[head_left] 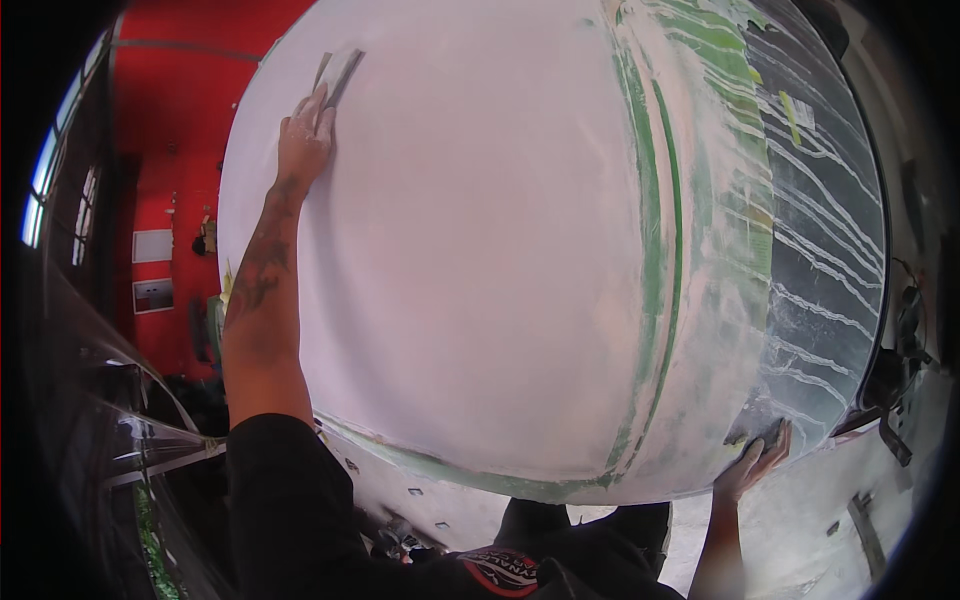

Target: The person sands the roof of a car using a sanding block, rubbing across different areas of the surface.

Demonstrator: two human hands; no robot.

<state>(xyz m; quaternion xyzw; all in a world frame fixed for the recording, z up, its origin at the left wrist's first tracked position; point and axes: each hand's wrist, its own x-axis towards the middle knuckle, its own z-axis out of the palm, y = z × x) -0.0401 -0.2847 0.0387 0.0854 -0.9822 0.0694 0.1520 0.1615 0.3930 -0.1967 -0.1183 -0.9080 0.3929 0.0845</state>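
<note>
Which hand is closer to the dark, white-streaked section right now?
The right. The right hand is at the near end of the dark, white-streaked section; the left hand is far across the pale panel, holding a flat tool.

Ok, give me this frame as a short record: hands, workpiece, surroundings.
left hand: holds a flat block at the panel's upper left
right hand: at the panel's lower right edge; whether it grips anything is unclear
panel: large, curved, pale pinkish-white
green bands: run along the panel's right side
dark section: far right, streaked white
red wall: behind, upper left
</note>
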